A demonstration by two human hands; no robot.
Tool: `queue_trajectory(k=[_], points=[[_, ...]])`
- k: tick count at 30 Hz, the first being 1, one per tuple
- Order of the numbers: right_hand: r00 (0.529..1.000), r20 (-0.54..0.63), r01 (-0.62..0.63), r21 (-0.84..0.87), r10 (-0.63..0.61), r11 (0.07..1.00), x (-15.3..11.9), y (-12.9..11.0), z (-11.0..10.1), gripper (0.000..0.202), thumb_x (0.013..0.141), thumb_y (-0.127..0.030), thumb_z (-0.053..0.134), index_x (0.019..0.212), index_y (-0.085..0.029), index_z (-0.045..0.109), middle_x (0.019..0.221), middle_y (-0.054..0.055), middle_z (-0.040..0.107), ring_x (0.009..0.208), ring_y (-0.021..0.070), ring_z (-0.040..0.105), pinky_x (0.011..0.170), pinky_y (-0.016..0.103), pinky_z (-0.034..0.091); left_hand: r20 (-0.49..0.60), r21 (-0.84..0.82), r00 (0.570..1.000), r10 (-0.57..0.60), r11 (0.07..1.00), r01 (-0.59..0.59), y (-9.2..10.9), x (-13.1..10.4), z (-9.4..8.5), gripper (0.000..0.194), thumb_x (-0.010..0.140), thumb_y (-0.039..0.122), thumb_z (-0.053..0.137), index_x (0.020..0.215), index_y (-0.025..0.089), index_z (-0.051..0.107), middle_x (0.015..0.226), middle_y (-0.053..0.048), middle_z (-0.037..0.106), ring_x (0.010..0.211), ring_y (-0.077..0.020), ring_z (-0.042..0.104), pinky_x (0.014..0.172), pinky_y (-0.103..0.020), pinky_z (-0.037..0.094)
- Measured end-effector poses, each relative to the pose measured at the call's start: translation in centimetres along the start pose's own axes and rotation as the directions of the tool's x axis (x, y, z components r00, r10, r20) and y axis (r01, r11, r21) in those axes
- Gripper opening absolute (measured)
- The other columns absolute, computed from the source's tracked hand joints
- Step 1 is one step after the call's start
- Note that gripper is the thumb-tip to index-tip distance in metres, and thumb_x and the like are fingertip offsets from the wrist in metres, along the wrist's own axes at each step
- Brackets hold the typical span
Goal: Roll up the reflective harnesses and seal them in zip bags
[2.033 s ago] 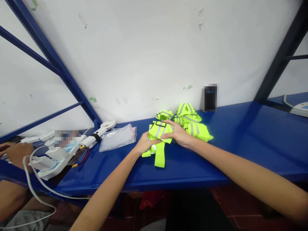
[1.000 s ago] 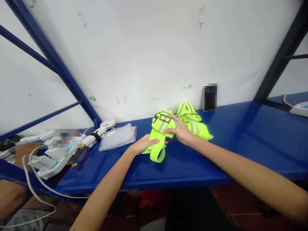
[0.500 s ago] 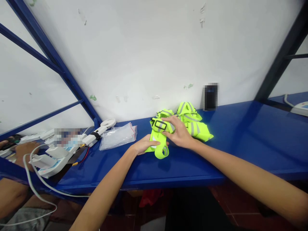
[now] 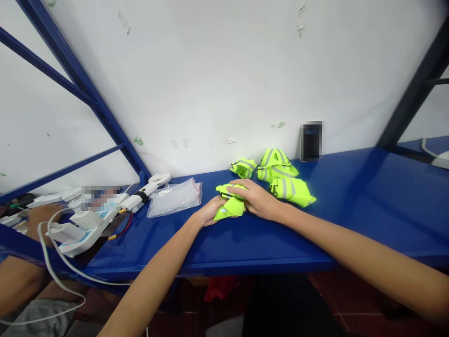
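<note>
Between my two hands is a bundled neon-yellow reflective vest point(image 4: 229, 208), with grey striping and a black buckle or slider partly showing. My left hand point(image 4: 212, 211) grips its left side from below. My right hand point(image 4: 253, 198) is closed over its top and right side, with the fingers across the fabric. Just beyond lie a small rolled neon-yellow piece point(image 4: 243, 168), a looped striped bundle point(image 4: 275, 164) and a folded bundle point(image 4: 293, 191). The underside of the held vest is hidden by my hands.
Clear zip bags point(image 4: 175, 199) lie left on the blue table point(image 4: 351, 206), beside a white handheld fan point(image 4: 159, 179). A power strip point(image 4: 82, 231) with cables stands further left, near another person's hand point(image 4: 44, 217). A blurred dark device point(image 4: 311, 141) leans on the wall.
The loose curled strap end has been folded in, so the held bundle is more compact. My right hand has moved down and left onto it, away from the pieces behind.
</note>
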State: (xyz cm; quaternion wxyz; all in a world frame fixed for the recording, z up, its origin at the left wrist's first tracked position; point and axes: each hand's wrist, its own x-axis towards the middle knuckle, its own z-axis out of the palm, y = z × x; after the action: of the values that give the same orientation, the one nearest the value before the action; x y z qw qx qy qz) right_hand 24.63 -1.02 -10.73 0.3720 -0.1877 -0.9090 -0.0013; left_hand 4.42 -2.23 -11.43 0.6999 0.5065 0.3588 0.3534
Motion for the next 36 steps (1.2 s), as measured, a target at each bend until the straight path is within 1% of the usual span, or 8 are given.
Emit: queue_trajectory(k=[4,9,15,21,25,28,31,36], points=[[0.992,0.121,-0.026,0.081,0.016,0.996,-0.2,-0.6,-1.2,0.072,0.078,-0.006,0.051,0.146,-0.021,0.033,0.143,0.017,0.041,0.132,0.0279,0.042,0.106,0.048,0.041,0.021,-0.059,0.999,-0.038,0.997,0.039,-0.2,0.1,-0.4,0.030,0.072,0.026,0.070,0.096,0.009,0.068,0.093,-0.015,0.073,0.083,-0.0241,0.069,0.073,-0.034,0.054],[0.982,0.181,-0.060,0.037,0.052,0.998,-0.6,-1.5,-1.6,0.083,0.072,-0.028,0.070,0.145,-0.017,0.032,0.151,0.019,0.031,0.139,0.0342,0.032,0.112,0.051,0.032,-0.091,-0.153,0.996,0.014,0.988,-0.028,-0.2,0.3,-0.7,0.032,0.066,0.009,0.065,0.098,0.011,0.066,0.091,-0.009,0.073,0.075,-0.0183,0.068,0.069,-0.027,0.051],[0.980,0.181,-0.094,0.038,0.086,0.995,-0.4,-1.5,-1.4,0.074,0.082,-0.045,0.065,0.145,-0.021,0.034,0.149,0.017,0.035,0.137,0.0318,0.036,0.110,0.049,0.035,0.021,-0.381,0.999,-0.043,0.923,0.047,0.6,0.0,-0.8,0.045,0.064,0.022,0.049,0.105,0.008,0.063,0.097,-0.013,0.071,0.082,-0.0257,0.068,0.078,-0.037,0.053],[0.953,0.073,-0.302,0.155,0.294,0.941,-0.1,-1.6,-0.8,0.057,0.086,-0.050,0.060,0.133,-0.022,0.045,0.122,0.012,0.057,0.107,0.0262,0.060,0.090,0.040,0.049,0.102,-0.442,0.995,0.002,0.896,0.043,0.8,-0.3,-0.9,0.058,0.065,0.020,0.042,0.121,0.014,0.054,0.108,-0.012,0.069,0.092,-0.0290,0.067,0.090,-0.053,0.048],[0.925,-0.041,-0.365,0.181,0.378,0.913,0.4,-2.0,-0.2,0.048,0.083,-0.050,0.063,0.121,-0.021,0.052,0.112,0.009,0.063,0.099,0.0254,0.062,0.085,0.038,0.049,0.130,-0.407,0.991,0.012,0.912,0.042,1.0,-0.4,-0.9,0.059,0.065,0.023,0.042,0.123,0.014,0.053,0.111,-0.013,0.069,0.096,-0.0315,0.067,0.093,-0.057,0.044],[0.900,-0.095,-0.397,0.229,0.426,0.889,0.6,-2.2,0.0,0.050,0.084,-0.047,0.063,0.126,-0.024,0.049,0.118,0.007,0.063,0.103,0.0257,0.062,0.089,0.038,0.047,0.181,-0.373,0.983,0.022,0.927,0.048,1.2,-0.5,-0.7,0.062,0.064,0.027,0.044,0.124,0.013,0.054,0.112,-0.015,0.069,0.099,-0.0342,0.067,0.095,-0.057,0.042],[0.839,-0.199,-0.435,0.312,0.506,0.844,0.6,-2.2,0.2,0.041,0.087,-0.044,0.059,0.121,-0.023,0.052,0.116,0.007,0.064,0.102,0.0251,0.062,0.090,0.038,0.046,0.238,-0.331,0.971,0.007,0.941,0.074,1.3,-0.6,-0.4,0.058,0.069,0.032,0.047,0.120,0.009,0.059,0.113,-0.018,0.069,0.106,-0.0357,0.065,0.098,-0.053,0.040],[0.655,-0.324,-0.500,0.491,0.682,0.713,0.4,-1.5,0.3,0.033,0.085,-0.048,0.059,0.103,-0.022,0.052,0.086,0.002,0.063,0.078,0.0218,0.059,0.074,0.036,0.049,0.257,-0.142,0.966,-0.032,0.987,0.070,0.9,-0.6,0.4,0.051,0.086,0.047,0.051,0.123,0.012,0.055,0.119,-0.021,0.066,0.113,-0.0312,0.062,0.098,-0.045,0.042]])
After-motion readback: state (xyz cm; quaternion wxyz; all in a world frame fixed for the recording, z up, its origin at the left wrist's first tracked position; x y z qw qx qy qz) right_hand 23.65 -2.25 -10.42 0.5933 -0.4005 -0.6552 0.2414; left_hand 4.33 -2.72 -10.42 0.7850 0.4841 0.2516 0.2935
